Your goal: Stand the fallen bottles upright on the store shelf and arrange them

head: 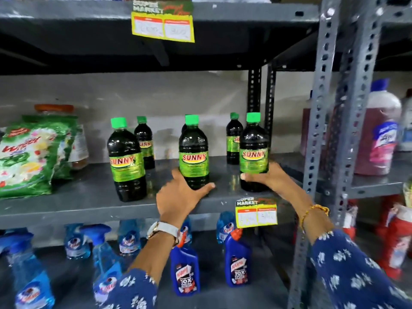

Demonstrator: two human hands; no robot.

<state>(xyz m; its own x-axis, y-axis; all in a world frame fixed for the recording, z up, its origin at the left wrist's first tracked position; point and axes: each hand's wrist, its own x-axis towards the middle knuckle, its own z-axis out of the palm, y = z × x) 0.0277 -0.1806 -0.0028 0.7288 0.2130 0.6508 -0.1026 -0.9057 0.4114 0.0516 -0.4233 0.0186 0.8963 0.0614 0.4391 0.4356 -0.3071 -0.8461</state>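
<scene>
Several dark bottles with green caps and green "SUNNY" labels stand upright on the grey middle shelf [89,197]. The front row holds three: a left bottle [126,161], a middle bottle [193,152] and a right bottle [254,152]. Behind them stand more, one at the back left [145,142] and one at the back right [233,139]. My left hand [178,195] wraps the base of the middle bottle. My right hand [265,178] grips the lower part of the right bottle. No bottle lies on its side.
A green detergent bag [29,157] leans at the shelf's left. A perforated steel upright [321,130] borders the right, with a pink bottle [379,134] beyond. Blue spray bottles [104,259] and blue cleaner bottles [185,270] fill the shelf below. A yellow price tag [256,212] hangs on the shelf edge.
</scene>
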